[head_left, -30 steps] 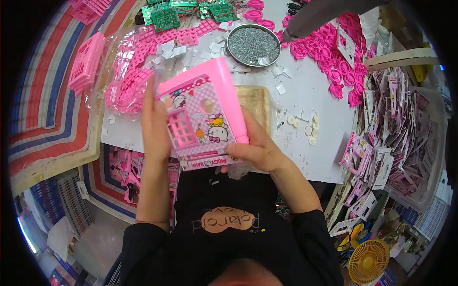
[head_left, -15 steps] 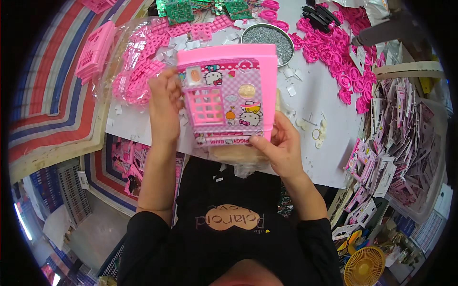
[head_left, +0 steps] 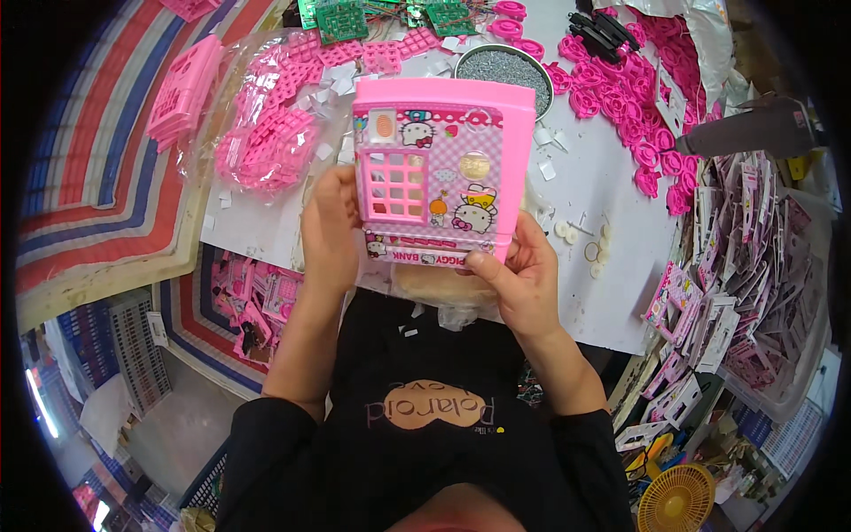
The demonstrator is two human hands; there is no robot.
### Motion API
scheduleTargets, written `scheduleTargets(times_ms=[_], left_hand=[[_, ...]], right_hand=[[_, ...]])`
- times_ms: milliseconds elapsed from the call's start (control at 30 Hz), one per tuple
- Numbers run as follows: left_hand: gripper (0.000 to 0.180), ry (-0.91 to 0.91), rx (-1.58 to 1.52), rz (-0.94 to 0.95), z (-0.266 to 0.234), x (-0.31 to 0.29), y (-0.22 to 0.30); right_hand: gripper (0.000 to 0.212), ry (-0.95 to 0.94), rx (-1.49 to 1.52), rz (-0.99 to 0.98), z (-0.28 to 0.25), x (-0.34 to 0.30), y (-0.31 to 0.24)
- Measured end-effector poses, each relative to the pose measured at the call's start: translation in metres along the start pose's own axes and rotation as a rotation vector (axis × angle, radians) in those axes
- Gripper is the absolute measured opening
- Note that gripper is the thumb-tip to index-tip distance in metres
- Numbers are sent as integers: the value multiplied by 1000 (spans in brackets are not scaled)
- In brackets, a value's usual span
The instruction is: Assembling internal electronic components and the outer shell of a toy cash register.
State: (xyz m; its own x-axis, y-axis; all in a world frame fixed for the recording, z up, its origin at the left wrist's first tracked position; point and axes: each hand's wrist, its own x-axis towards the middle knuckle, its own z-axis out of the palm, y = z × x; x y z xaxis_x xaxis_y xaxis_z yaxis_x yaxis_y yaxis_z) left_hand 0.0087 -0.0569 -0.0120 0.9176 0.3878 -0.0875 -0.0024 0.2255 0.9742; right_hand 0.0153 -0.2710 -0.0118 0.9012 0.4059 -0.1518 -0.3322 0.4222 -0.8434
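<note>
In front of my chest I hold up a pink plastic toy money-box panel [head_left: 519, 133]. A checked pink-and-white cartoon sticker [head_left: 448, 182] covers its face, around a grid of square openings and a round hole. My right hand [head_left: 529, 275] pinches the lower right corner, thumb on the front and fingers behind. At the left edge, my left hand [head_left: 331, 226] has its fingers curled against the panel, their tips partly hidden. Below the panel, a clear plastic bag with something cream-coloured [head_left: 443, 285] lies on the table's near edge.
A round tin of small grey metal pieces [head_left: 503, 66] stands behind the panel. Around it are bagged pink keypads [head_left: 266, 146], green circuit boards [head_left: 341, 19] and pink ring-shaped parts [head_left: 612, 97]. A dark grey tool [head_left: 753, 130] juts in from the right, above a bin of printed panels [head_left: 753, 266].
The panel has shifted slightly right and stands straighter. My left hand has moved down along its left edge, and the sticker now looks flatter there.
</note>
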Motion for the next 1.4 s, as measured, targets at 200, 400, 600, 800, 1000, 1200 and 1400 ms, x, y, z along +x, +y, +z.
scheduleTargets(times_ms=[200,400,600,800,1000,1200,1400], left_hand=[[43,-51,58,130,1,20,17],[36,-5,230,534,-4,42,12],[31,-617,600,914,-13,52,32],[45,-909,903,797,-38,15,1],[48,-927,969,586,-45,11,-2],[62,-876,1058,715,-6,-1,1],[63,-936,1179,671,2,-10,-13]], right_hand=[[55,-82,16,103,-3,-4,-7],[51,-142,-219,83,-18,14,-24],[41,-156,-1178,-543,-77,55,-44],[45,-412,-1385,-429,-99,40,-36],[62,-429,-1596,-505,-89,67,-28],[55,-377,-1643,-627,-87,63,-30],[28,324,-1448,-355,-118,-4,-43]])
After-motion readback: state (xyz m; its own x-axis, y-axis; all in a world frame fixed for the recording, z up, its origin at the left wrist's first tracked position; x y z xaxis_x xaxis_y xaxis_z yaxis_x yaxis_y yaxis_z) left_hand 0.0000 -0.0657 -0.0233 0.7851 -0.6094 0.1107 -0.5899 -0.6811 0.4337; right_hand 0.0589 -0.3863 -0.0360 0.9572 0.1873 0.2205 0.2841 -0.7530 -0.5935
